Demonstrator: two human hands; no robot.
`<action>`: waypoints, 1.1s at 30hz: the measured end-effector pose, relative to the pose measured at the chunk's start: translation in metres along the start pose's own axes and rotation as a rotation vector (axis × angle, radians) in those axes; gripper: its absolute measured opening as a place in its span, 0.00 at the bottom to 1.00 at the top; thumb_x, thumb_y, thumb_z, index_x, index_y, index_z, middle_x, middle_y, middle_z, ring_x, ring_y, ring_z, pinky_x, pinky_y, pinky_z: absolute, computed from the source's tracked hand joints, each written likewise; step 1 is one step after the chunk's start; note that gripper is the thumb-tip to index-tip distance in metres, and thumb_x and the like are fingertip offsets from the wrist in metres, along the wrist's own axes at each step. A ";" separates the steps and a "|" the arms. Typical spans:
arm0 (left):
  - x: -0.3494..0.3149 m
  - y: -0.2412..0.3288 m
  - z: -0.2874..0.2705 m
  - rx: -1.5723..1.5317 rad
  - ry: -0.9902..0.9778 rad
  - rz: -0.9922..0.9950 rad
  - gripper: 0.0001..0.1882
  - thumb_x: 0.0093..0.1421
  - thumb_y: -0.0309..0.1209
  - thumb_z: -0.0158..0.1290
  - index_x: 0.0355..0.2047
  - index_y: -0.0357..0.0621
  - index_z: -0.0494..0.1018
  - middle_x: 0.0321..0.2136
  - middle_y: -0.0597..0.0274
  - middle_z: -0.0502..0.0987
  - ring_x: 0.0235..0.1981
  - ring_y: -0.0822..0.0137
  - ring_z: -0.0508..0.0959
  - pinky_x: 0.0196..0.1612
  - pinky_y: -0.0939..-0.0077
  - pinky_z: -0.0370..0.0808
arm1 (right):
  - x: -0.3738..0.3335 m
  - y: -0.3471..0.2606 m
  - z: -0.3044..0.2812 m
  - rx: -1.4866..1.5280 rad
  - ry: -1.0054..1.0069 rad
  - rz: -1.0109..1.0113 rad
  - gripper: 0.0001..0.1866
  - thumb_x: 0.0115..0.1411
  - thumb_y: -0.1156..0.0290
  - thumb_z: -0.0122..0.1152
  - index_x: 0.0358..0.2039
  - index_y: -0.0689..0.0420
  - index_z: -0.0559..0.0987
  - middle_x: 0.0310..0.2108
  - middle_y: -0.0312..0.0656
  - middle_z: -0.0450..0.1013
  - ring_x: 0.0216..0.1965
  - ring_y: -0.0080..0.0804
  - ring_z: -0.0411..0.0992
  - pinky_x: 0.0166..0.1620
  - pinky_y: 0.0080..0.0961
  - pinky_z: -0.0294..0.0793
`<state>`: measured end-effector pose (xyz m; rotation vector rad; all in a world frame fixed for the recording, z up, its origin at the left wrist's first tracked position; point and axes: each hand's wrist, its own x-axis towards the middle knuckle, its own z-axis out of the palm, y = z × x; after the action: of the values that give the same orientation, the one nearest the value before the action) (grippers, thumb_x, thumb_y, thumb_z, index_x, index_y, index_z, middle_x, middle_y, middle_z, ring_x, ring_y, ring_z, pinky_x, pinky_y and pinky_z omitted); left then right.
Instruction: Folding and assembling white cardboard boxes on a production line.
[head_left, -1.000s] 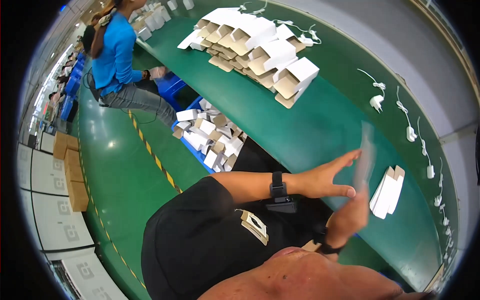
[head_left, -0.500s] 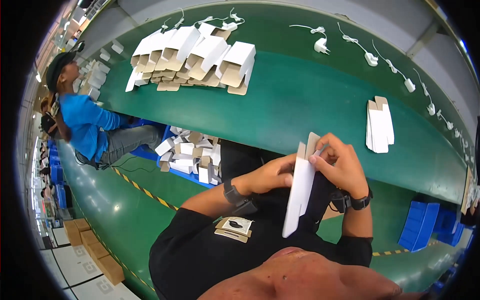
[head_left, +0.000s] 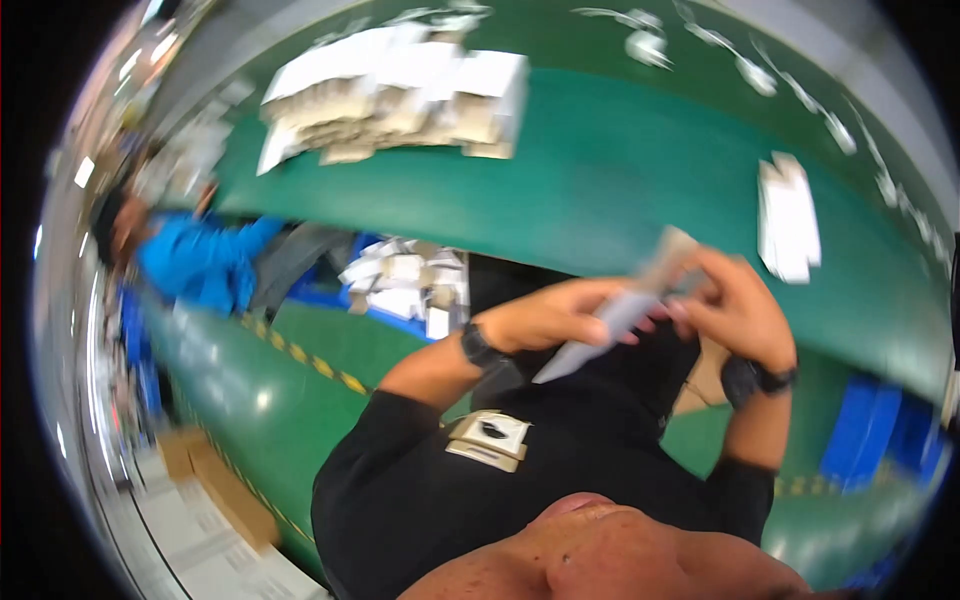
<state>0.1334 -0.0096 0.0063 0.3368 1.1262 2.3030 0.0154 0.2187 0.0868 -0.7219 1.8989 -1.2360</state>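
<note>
A white flat-folded carton (head_left: 612, 322) with a brown inner flap is held tilted in front of my body, blurred by motion. My left hand (head_left: 560, 315) is closed round its lower part, thumb on the near face. At the upper flap end, the curled fingers of my right hand (head_left: 738, 305) grip the carton, though the blur hides their exact contact. On the green bench (head_left: 600, 190), beyond my right hand, lies a small stack of flat white cartons (head_left: 788, 222).
Opened white boxes (head_left: 400, 90) are piled at the far left of the bench. White plug adapters with cables (head_left: 648, 46) line its back edge. A blue bin of small white boxes (head_left: 405, 275) stands below the bench; a co-worker in blue (head_left: 205, 260) sits at left. Blue crates (head_left: 862, 430) stand at right.
The view has shifted and blurred. The carton has gone from nearly upright to slanting, its upper end leaning right, with both hands still at it. The co-worker's arm now reaches toward the bench.
</note>
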 end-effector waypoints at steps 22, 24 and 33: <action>0.012 -0.016 -0.024 0.545 0.300 0.410 0.33 0.69 0.41 0.50 0.69 0.51 0.50 0.58 0.55 0.66 0.57 0.67 0.69 0.59 0.69 0.67 | 0.040 0.073 0.073 0.313 0.425 -0.420 0.22 0.67 0.56 0.58 0.46 0.65 0.76 0.49 0.45 0.72 0.49 0.34 0.71 0.55 0.32 0.68; 0.015 -0.024 -0.027 0.352 0.293 0.363 0.31 0.70 0.40 0.49 0.68 0.52 0.49 0.56 0.55 0.67 0.55 0.67 0.70 0.57 0.70 0.68 | 0.040 0.080 0.072 0.317 0.421 -0.420 0.21 0.67 0.57 0.56 0.45 0.65 0.76 0.50 0.46 0.72 0.49 0.35 0.71 0.55 0.33 0.68; 0.003 -0.016 -0.009 -0.002 0.387 0.441 0.37 0.71 0.39 0.49 0.70 0.49 0.40 0.55 0.50 0.68 0.55 0.65 0.71 0.56 0.67 0.70 | 0.051 0.049 0.092 0.165 0.627 -0.603 0.17 0.67 0.61 0.58 0.45 0.64 0.78 0.49 0.49 0.73 0.50 0.36 0.73 0.54 0.34 0.71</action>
<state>0.1328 -0.0052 -0.0120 0.1484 1.3388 2.8458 0.0594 0.1517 0.0033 -0.9295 2.0887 -2.1735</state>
